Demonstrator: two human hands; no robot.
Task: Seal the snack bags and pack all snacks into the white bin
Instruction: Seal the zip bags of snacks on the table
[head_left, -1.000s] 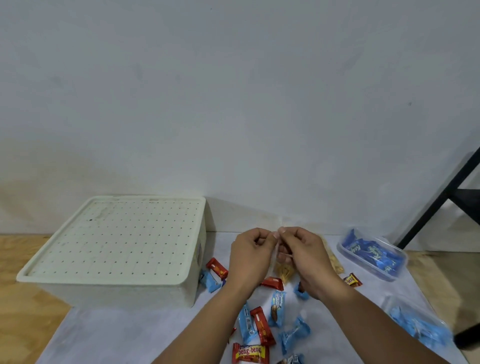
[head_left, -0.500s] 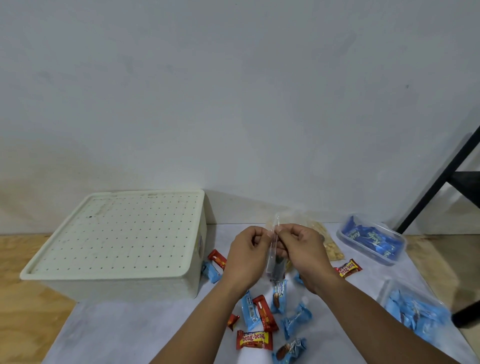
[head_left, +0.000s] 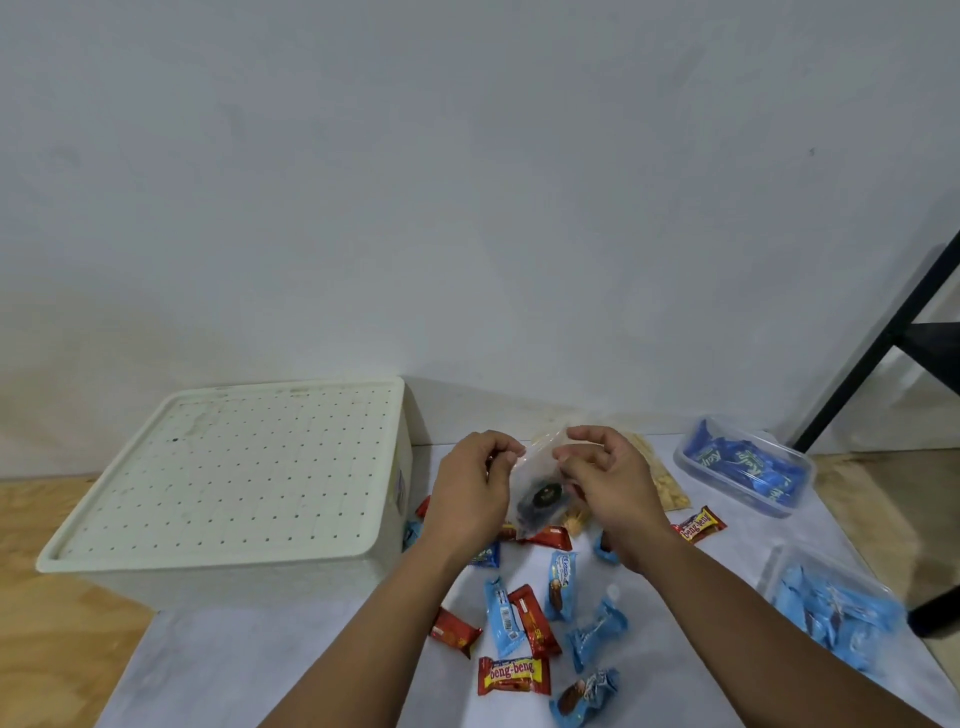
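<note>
White cloth (head_left: 291, 670) covers my table under a pale wall. My left hand (head_left: 470, 493) and right hand (head_left: 605, 483) pinch the top corners of a clear snack bag (head_left: 537, 493), held above scattered wrapped snacks (head_left: 514, 675), beside the lidded white bin (head_left: 234, 483).

bin (head_left: 228, 483) on bench (head_left: 270, 670) at left, lid on | loose snack packets (head_left: 524, 618) on bench right of bin | two tubs (head_left: 744, 467) of packets at right, one behind the other | bag (head_left: 537, 493) held above packets between both hands (head_left: 470, 493)
</note>
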